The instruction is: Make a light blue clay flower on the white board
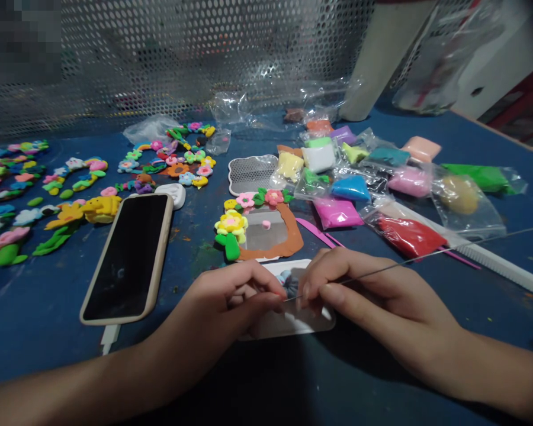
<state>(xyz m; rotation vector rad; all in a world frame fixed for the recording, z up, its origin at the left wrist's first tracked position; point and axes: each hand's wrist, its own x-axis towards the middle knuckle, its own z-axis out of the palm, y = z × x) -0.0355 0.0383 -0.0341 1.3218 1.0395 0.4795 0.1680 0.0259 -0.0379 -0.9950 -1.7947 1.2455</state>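
Note:
Between the fingers of my right hand [377, 296] is a long thin metal wire [395, 265], slanting up to the right edge. Its near end reaches the fingertips of my left hand [240, 302], which are pinched together; whatever they hold is too small to make out. Under both hands lies a white tray-like plate [293, 330], with a grey and light-blue clay piece [288, 284] on it, partly hidden by my fingers. Just beyond is a mirror-like frame [288, 234] edged with brown clay, flowers and leaves. A small pink clay bit [266, 225] sits on its middle.
A phone [127, 260] with a cable plugged in lies left, beside a white case [172, 194]. Finished clay shapes [173, 157] spread behind it. Bagged coloured clay [350, 188], pink tools [315, 231] and a white ruler-like strip [484, 254] lie right. A perforated metal panel [182, 53] stands behind.

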